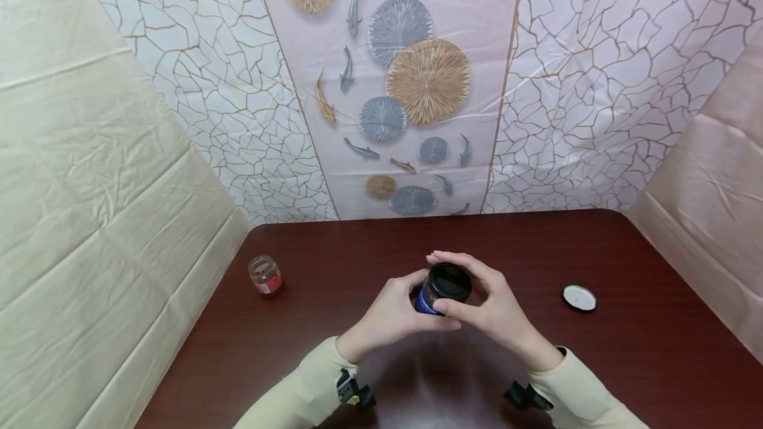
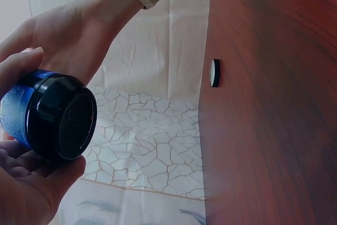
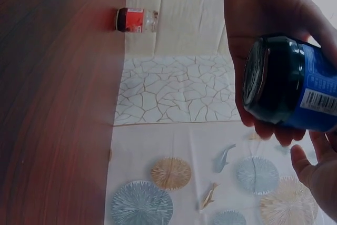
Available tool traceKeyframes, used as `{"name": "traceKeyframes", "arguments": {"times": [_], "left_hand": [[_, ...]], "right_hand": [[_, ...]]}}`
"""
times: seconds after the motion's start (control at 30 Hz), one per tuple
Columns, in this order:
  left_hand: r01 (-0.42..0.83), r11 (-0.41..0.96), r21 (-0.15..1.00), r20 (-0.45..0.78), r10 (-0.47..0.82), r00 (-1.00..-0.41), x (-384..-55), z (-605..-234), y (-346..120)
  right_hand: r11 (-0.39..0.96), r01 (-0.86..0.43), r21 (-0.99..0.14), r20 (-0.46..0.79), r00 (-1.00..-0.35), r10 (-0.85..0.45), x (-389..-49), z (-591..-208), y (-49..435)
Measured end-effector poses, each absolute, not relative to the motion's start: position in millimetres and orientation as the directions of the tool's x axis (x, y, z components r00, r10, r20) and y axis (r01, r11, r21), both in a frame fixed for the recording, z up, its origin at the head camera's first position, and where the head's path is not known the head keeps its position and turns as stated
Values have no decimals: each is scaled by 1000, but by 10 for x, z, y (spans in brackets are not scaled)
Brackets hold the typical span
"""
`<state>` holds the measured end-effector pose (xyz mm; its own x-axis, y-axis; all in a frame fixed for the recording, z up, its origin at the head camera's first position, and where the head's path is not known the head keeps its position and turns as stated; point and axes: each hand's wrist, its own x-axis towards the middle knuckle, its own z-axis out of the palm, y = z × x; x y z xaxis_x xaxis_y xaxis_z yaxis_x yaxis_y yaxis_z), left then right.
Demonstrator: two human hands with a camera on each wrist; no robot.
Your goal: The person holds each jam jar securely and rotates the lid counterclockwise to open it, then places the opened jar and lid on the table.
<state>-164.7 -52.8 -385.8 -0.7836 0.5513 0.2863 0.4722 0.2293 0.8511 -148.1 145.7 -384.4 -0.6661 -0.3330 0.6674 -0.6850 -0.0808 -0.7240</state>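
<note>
A jar [image 1: 451,281] with a black round top and a blue label is held above the table between two hands. My left hand [image 1: 396,310] grips it from the left, thumb and fingers curved round its side. From the right, my right hand [image 1: 499,303] holds it near the top, thumb in front and fingers behind. Both wrist views show the jar's glossy dark lower end [image 2: 63,114], and a barcode [image 3: 318,101] appears on the label in the right wrist view. Whether a lid is on it, I cannot tell.
At the left of the dark red table [image 1: 298,349] stands a clear glass jar [image 1: 265,275] with a red label. A lid [image 1: 579,298], white face up with a black rim, lies on the right. Patterned and plain cloth walls [image 1: 286,151] surround the table.
</note>
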Motion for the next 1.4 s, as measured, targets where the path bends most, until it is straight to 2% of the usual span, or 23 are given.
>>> {"name": "traceKeyframes", "arguments": {"times": [0.23,0.47,0.67,0.9,1.4], "left_hand": [[461,234,856,282,537,-795,-1646,-3857,-568],[442,213,871,265,554,-789,-1640,-3881,-607],[440,211,873,258,566,-783,-1650,-3882,-609],[452,214,866,263,573,-776,-1655,-3883,-591],[463,206,862,271,585,-765,-1629,-3869,-566]], "right_hand": [[-148,-706,-693,706,-621,-341,-1495,-3856,1491],[-93,-686,-722,667,-653,-358,-1468,-3859,1510],[-138,-685,-716,674,-626,-393,-1477,-3845,1492],[-104,-681,-725,660,-645,-385,-1487,-3852,1448],[-120,-750,-650,734,-578,-357,-1504,-3847,1433]]}}
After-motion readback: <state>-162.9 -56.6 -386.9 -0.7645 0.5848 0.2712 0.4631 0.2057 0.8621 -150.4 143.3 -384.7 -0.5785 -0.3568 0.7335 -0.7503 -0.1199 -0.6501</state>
